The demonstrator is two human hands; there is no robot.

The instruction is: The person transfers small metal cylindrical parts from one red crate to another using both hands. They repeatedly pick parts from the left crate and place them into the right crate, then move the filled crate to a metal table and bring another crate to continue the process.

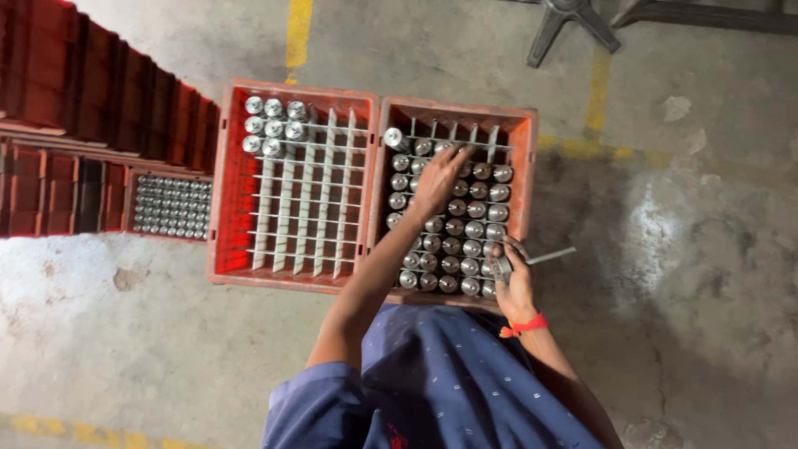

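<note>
Grey concrete floor [706,249] underneath, stained, crossed by worn yellow lines. Stacked red crates [91,91] at upper left, cut off by the frame edge, contents hidden except for one low crate [170,206] packed with rows of tiny shiny tops, too small to make out singly. Two red plastic crates side by side at centre, touching. Left crate [229,179] mostly bare white divider grid, only a small cluster of metal cylinders [270,125] in its far left corner. Right crate [524,158] nearly full of the same silvery round-topped cylinders [465,229] standing upright in cells, far row partly open. Blue patterned clothing at bottom, cut off. Left hand [438,179] stretched over the far part of the right crate, fingers curled down onto a cylinder there; grip closed or merely touching, cannot tell. Right hand [514,287] at the near right corner of that crate, orange wristband behind it, grip clenched around a slim grey metal tool [549,255], tip sticking out past the crate rim, gripped end hidden in the fingers.
</note>
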